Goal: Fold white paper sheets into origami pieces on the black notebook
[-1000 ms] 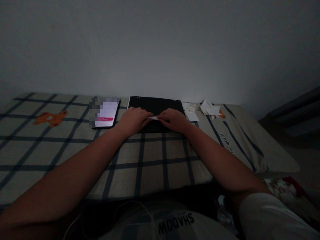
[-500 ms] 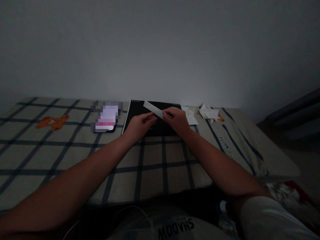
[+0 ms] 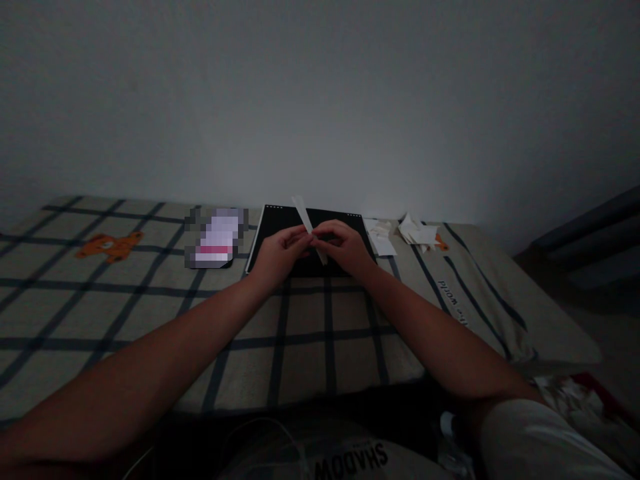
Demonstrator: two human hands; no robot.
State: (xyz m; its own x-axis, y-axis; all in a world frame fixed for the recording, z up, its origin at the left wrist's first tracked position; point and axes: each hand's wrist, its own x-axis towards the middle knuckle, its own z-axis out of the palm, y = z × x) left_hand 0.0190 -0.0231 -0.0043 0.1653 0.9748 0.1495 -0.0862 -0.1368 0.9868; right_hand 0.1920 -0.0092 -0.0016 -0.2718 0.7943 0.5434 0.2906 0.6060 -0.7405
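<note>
A narrow white paper strip (image 3: 303,215) is pinched between my two hands, above a black notebook or board (image 3: 280,219) lying on the checked bedding. My left hand (image 3: 281,253) is closed on the strip's middle, its fingertips meeting those of the other hand. My right hand (image 3: 346,245) pinches the strip from the right side. One end of the strip points up toward the wall; the other shows below the fingers. The strip looks narrower now, folded or turned edge-on; I cannot tell which.
A phone (image 3: 216,237) with a blurred-out screen lies to the left. White paper pieces (image 3: 381,239) and a crumpled paper pile (image 3: 418,231) lie at the right. The wall (image 3: 320,100) rises behind the bedding (image 3: 165,280). A plastic bottle (image 3: 449,427) is low near my right arm.
My left hand has come over to the strip and now touches it along with the right hand. The strip has swung to a steeper angle and appears thinner.
</note>
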